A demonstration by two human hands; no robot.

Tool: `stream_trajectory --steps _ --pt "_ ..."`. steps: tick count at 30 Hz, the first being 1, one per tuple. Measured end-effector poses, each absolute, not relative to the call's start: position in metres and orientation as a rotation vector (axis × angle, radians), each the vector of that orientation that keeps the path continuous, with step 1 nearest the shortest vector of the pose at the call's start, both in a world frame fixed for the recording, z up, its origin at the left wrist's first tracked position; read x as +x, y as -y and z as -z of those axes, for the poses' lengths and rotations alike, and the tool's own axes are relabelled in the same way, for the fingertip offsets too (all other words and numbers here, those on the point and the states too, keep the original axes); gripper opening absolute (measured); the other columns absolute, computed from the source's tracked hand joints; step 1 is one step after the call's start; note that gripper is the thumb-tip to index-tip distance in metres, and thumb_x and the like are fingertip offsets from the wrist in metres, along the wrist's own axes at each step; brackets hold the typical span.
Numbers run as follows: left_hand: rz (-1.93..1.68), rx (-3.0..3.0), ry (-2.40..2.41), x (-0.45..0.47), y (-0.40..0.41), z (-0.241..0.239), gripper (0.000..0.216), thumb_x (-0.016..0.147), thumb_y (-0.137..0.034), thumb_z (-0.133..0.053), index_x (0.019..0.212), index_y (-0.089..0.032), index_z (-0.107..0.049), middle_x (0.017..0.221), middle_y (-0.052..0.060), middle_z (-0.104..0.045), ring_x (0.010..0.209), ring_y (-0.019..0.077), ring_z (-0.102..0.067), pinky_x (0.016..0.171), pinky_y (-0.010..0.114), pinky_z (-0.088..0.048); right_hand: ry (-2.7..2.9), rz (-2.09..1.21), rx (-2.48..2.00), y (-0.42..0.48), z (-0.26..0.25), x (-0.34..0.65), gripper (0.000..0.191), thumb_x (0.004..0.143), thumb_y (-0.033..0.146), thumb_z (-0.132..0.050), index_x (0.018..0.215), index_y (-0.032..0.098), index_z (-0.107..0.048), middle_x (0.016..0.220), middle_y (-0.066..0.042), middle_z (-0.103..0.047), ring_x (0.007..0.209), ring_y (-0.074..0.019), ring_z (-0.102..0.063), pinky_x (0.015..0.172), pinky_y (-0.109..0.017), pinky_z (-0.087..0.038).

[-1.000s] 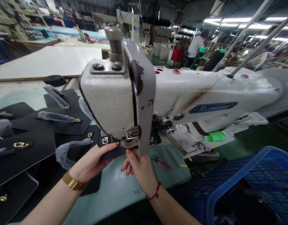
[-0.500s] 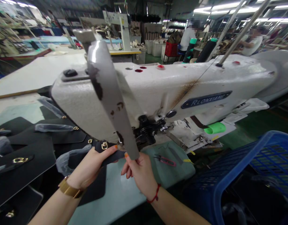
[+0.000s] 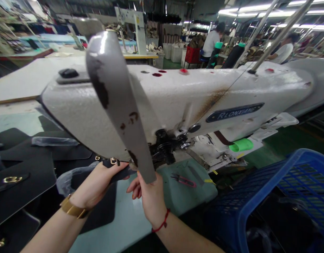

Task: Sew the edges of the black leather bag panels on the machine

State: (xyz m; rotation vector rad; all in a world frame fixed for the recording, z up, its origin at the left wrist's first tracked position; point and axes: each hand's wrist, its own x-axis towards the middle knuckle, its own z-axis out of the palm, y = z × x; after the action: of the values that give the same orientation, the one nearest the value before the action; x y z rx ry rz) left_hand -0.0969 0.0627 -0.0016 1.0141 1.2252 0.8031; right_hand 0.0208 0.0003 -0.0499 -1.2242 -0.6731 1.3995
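Observation:
My left hand (image 3: pixel 97 182), with a gold watch band on its wrist, grips a narrow black strap (image 3: pixel 122 173) carrying a gold-coloured buckle (image 3: pixel 113 161). The strap's far end goes in beneath the head of a white sewing machine (image 3: pixel 175 95). My right hand (image 3: pixel 151 196), a red cord at the wrist, is closed close to that end. Its fingers are curled, and the grey lever (image 3: pixel 119 98) of the machine hides part of the thumb and forefinger, so what they pinch does not show. Needle and presser foot are hidden too.
Black panels (image 3: pixel 27 165) with gold fittings and clear plastic wrapping lie at left. Pink-handled thread snips (image 3: pixel 184 180) rest on the pale green table (image 3: pixel 140 218). A blue plastic basket (image 3: pixel 242 214) holding black pieces stands at right. Another person (image 3: pixel 211 42) sits far behind.
The view has shifted slightly. My right hand has drawn a little left and down behind the lever, its lower fingers reaching further out; my left hand keeps hold of the strap.

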Motion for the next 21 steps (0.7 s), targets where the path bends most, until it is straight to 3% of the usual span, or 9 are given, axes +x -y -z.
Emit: stream_trajectory --steps 4,7,14,18,21 --pt "-0.822 0.932 -1.251 -0.092 -0.060 -0.005 0.033 0.059 -0.037 -0.086 0.085 -0.018 -0.078 0.077 0.008 -0.075 0.078 0.0244 -0.067 0.058 0.026 -0.051 0.585 -1.367 -1.240 -0.001 0.048 0.013 0.051 0.089 0.056 -0.049 0.056 0.017 -0.053 0.050 -0.005 -0.062 0.035 -0.0063 -0.043 0.038 -0.017 -0.025" --pt "-0.868 0.886 -1.240 -0.093 -0.058 -0.001 0.026 0.058 -0.036 -0.087 0.073 -0.018 -0.076 0.065 0.006 -0.071 0.070 0.0217 -0.066 0.058 0.025 -0.052 0.535 -1.338 -1.233 -0.002 0.051 0.007 0.050 0.090 0.054 -0.049 0.056 0.017 -0.052 0.053 -0.006 -0.064 0.037 -0.0073 -0.045 0.038 -0.018 -0.027" --pt "-0.959 0.763 -1.220 -0.092 -0.045 0.014 0.029 0.066 -0.036 -0.085 0.081 -0.014 -0.073 0.079 0.005 -0.075 0.067 0.0158 -0.065 0.062 0.023 -0.052 0.563 -1.328 -1.194 -0.004 0.053 0.008 0.047 0.091 0.048 -0.049 0.056 0.018 -0.053 0.052 -0.004 -0.063 0.037 -0.0083 -0.045 0.040 -0.019 -0.031" --pt "-1.062 0.656 -1.207 -0.081 -0.031 0.015 0.027 0.069 -0.034 -0.083 0.081 -0.013 -0.071 0.074 0.004 -0.073 0.063 0.0152 -0.064 0.058 0.023 -0.051 0.632 -1.347 -1.179 -0.003 0.050 0.017 0.049 0.092 0.047 -0.048 0.054 0.017 -0.055 0.050 -0.003 -0.061 0.037 -0.0076 -0.045 0.040 -0.019 -0.030" --pt "-1.194 0.597 -1.208 -0.069 -0.020 0.016 0.033 0.069 -0.036 -0.083 0.090 -0.013 -0.072 0.084 0.005 -0.075 0.069 0.0171 -0.067 0.063 0.025 -0.054 0.663 -1.390 -1.151 -0.002 0.047 0.024 0.048 0.090 0.047 -0.050 0.052 0.017 -0.053 0.048 -0.002 -0.060 0.037 -0.0074 -0.043 0.040 -0.019 -0.030"
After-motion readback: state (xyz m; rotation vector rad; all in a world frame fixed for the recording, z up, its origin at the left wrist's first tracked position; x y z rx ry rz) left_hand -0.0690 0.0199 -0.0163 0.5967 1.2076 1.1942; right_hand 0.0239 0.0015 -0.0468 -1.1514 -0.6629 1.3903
